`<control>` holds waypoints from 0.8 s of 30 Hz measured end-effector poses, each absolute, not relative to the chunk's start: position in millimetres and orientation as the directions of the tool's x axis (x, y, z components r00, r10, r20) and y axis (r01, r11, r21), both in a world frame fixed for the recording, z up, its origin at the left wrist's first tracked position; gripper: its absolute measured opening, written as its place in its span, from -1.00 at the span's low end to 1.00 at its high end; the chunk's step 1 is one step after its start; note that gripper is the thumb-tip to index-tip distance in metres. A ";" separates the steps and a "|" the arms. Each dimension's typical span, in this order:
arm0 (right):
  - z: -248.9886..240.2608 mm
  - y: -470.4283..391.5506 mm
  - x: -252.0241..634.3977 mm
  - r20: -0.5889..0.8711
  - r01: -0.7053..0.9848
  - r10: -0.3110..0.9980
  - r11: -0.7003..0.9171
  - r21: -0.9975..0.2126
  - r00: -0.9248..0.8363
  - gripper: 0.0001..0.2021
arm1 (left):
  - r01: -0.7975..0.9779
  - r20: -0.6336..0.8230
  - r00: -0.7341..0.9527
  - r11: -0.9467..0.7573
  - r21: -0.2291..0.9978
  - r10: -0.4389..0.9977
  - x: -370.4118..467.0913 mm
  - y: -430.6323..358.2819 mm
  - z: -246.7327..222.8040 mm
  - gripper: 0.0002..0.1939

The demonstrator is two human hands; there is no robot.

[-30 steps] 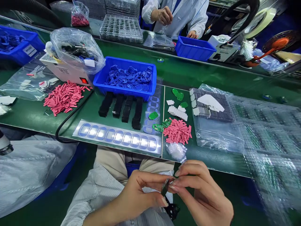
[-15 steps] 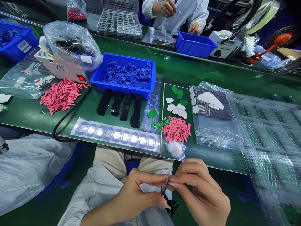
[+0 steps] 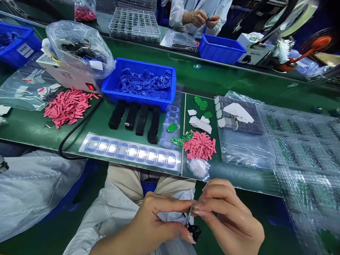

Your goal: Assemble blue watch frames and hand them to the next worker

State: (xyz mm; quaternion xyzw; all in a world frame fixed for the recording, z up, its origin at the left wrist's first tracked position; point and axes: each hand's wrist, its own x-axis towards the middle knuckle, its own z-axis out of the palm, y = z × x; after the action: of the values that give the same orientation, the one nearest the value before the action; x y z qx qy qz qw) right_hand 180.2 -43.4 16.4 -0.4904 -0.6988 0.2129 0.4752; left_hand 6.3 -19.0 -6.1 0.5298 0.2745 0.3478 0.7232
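My left hand (image 3: 159, 219) grips a small black plastic part (image 3: 195, 232) between thumb and fingers, below the front edge of the bench. A thin grey strip-like piece (image 3: 189, 216) stands up from that part, tilted slightly. My right hand (image 3: 231, 216) is closed in a pinch at the strip's upper end, its fingertips touching my left index finger. The fingers hide much of both pieces, so their exact kind is unclear. Just beyond my hands, a crumpled clear plastic bag (image 3: 198, 168) lies at the bench edge beside a pile of pink strips (image 3: 200, 146).
On the green bench stand a blue bin (image 3: 106, 85) of blue frames, stacks of black pieces (image 3: 142, 120) and a sheet of oval films (image 3: 130, 152). Green circuit boards (image 3: 177, 141) lie near the seam. Clear trays (image 3: 305, 159) fill the right. A co-worker's hands (image 3: 203, 18) work opposite.
My hands have shifted only slightly, and the grey strip stands more upright. Across the bench, the co-worker's hands have come together around a small dark item.
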 end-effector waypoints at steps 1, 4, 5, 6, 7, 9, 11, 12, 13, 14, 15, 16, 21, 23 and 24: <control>16.8 -43.4 180.1 0.459 0.486 0.886 0.431 -0.760 -0.066 -0.88 | -0.204 -0.033 0.605 0.195 0.959 0.796 6.1 -19.4 -6.4 -0.49; 17.6 -43.3 180.1 0.462 0.496 0.883 0.436 -0.751 -0.078 -0.88 | -0.199 -0.034 0.606 0.192 0.961 0.795 5.7 -20.5 -7.0 -0.49; 17.7 -43.3 180.2 0.459 0.497 0.884 0.437 -0.750 -0.084 -0.88 | -0.204 -0.025 0.609 0.187 0.961 0.792 5.6 -20.7 -7.2 -0.48; 17.8 -43.3 180.4 0.454 0.495 0.886 0.436 -0.751 -0.092 -0.88 | -0.210 -0.012 0.615 0.179 0.961 0.789 5.5 -20.8 -7.5 -0.47; 17.7 -43.3 180.6 0.449 0.494 0.888 0.435 -0.753 -0.096 -0.88 | -0.215 0.000 0.619 0.170 0.962 0.785 5.4 -20.9 -7.8 -0.47; 17.1 -43.2 181.3 0.443 0.495 0.891 0.430 -0.755 -0.098 -0.88 | -0.215 0.012 0.624 0.157 0.964 0.781 5.1 -20.6 -8.3 -0.47; 15.7 -43.1 181.9 0.438 0.502 0.894 0.421 -0.755 -0.092 -0.88 | -0.204 0.007 0.623 0.154 0.967 0.782 5.0 -20.0 -8.6 -0.48; 14.7 -43.1 181.9 0.437 0.508 0.895 0.418 -0.753 -0.090 -0.88 | -0.194 -0.004 0.621 0.158 0.968 0.784 5.0 -19.7 -8.5 -0.48; 13.6 -43.2 181.6 0.438 0.516 0.895 0.416 -0.748 -0.087 -0.88 | -0.188 -0.012 0.619 0.163 0.969 0.785 5.1 -19.3 -8.3 -0.48; 12.3 -43.6 180.9 0.441 0.530 0.893 0.417 -0.738 -0.087 -0.88 | -0.186 -0.022 0.615 0.172 0.967 0.788 5.4 -19.2 -8.0 -0.49; 11.0 -44.5 179.6 0.445 0.554 0.891 0.416 -0.721 -0.090 -0.87 | -0.186 -0.036 0.616 0.190 0.964 0.787 5.9 -19.2 -7.7 -0.50; 9.8 -45.9 177.9 0.449 0.588 0.889 0.413 -0.695 -0.093 -0.87 | -0.187 -0.059 0.616 0.219 0.958 0.785 6.6 -19.4 -7.8 -0.52; 1.9 -60.1 173.4 0.542 0.785 0.830 0.421 -0.455 -0.131 -0.85 | -0.236 -0.341 0.504 0.506 0.830 0.794 14.2 -21.7 -15.8 -0.62; -5.2 -63.4 180.4 0.527 0.775 0.845 0.392 -0.496 -0.091 -0.88 | -0.274 -0.444 0.404 0.569 0.775 0.799 16.6 -20.2 -21.4 -0.61; -10.6 -62.9 186.2 0.492 0.763 0.870 0.337 -0.552 -0.029 -0.90 | -0.283 -0.480 0.368 0.588 0.758 0.796 17.2 -18.6 -24.0 -0.59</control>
State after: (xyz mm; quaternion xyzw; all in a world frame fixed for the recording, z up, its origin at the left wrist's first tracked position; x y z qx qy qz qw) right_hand 186.2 -62.9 -10.6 -0.5716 -0.7141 0.0675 0.3985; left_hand 17.2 -18.6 -24.0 0.2910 0.4412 0.3483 0.7742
